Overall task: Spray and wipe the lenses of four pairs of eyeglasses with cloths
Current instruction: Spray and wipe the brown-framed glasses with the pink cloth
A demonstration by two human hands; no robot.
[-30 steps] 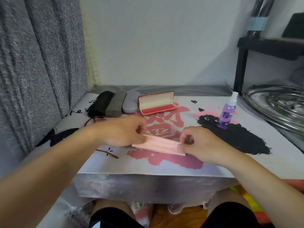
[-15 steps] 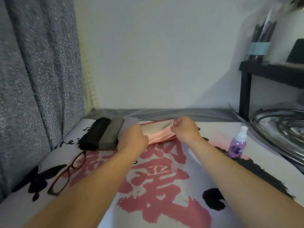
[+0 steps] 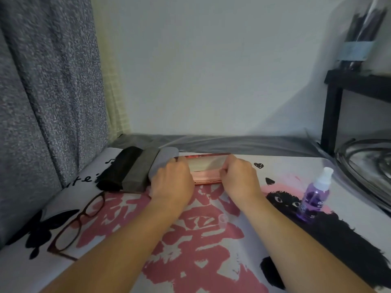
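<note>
1. Head view: left hand (image 3: 172, 181) and right hand (image 3: 240, 178) both reach to the open red case (image 3: 208, 166) at the table's far side, fingers curled and pinching the two ends of a folded pink cloth (image 3: 206, 177) that lies in or just over the case tray; can't tell which
2. Fingertips hidden behind knuckles, so exact pinch points are a guess; left hand also covers the case's left end
3. Cloth looks thin, soft, very light; will flop and unfold if held by one corner, so take it at both ends or bunch it
4. Glasses (image 3: 78, 223) with brown frame lie unfolded on the table (image 3: 359, 208), well left of the hands, not touched; judged light but fragile, lenses smear easily, so hold by the bridge or rim edge, not the lens face
5. Only one pair visible; the other three pairs are presumably in the cases, not seen
6. Black case (image 3: 118, 168), grey case (image 3: 140, 169) and light grey case (image 3: 163, 163) sit side by side just left of the red case, closed
7. Spray bottle (image 3: 315, 195), purple liquid, white nozzle, upright, well right of the hands; light, smooth plastic, grip round the body
8. Small clear cap (image 3: 223, 220) between the forearms, hard to make out
9. Label text on the bottle is unreadable; items at the right edge are cut off
</note>
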